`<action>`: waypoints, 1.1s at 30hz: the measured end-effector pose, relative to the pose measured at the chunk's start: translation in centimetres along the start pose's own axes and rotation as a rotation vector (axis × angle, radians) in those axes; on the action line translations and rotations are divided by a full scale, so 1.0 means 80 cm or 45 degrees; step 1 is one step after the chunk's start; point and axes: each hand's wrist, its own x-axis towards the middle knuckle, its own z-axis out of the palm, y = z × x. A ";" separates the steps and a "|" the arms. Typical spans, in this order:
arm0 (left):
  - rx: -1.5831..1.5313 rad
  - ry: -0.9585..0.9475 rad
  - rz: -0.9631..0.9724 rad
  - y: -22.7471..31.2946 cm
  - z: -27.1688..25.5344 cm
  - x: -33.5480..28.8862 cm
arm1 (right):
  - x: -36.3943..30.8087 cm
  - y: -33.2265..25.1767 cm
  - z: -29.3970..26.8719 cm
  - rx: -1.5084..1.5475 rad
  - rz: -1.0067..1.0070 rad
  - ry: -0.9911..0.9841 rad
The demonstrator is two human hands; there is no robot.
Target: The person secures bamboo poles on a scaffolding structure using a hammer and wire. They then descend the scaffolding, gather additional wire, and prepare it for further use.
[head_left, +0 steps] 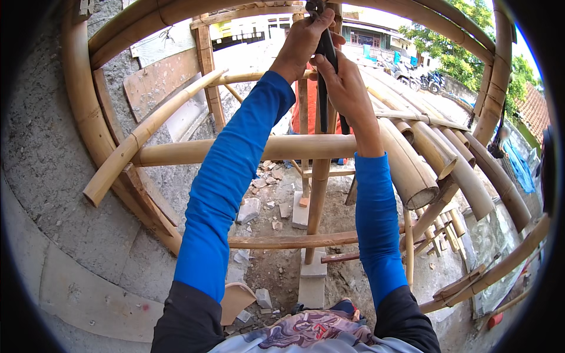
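open: between crosswise pole (294, 147) and lower rail (282, 241), left of post (317, 203) | blocked right: bamboo stack (406, 162)

Wrinkled blue arm sleeves (220, 194), black-sleeved grey shirt (294, 340), swirled print (321, 328).

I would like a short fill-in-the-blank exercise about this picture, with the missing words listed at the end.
1. The left hand and the right hand are both on a tool whose long handles are ____ in colour.
2. Near the wrists, the sleeves are ____ in colour.
3. The thick cut poles with hollow ends are lengths of ____.
4. Those poles lie toward the ____ side of the picture.

Missing words: black; blue; bamboo; right.
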 end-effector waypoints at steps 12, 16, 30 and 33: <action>-0.136 -0.085 0.001 -0.004 -0.003 0.009 | 0.006 -0.010 -0.016 0.293 0.216 -0.097; -0.297 -0.005 -0.024 0.004 0.015 0.004 | 0.001 -0.018 -0.016 0.643 0.363 -0.185; -0.317 0.340 -0.054 0.009 0.051 0.017 | -0.061 -0.028 0.023 -0.945 0.111 0.426; -0.127 0.402 -0.086 0.014 0.049 0.016 | -0.050 -0.038 0.013 -0.782 0.286 0.240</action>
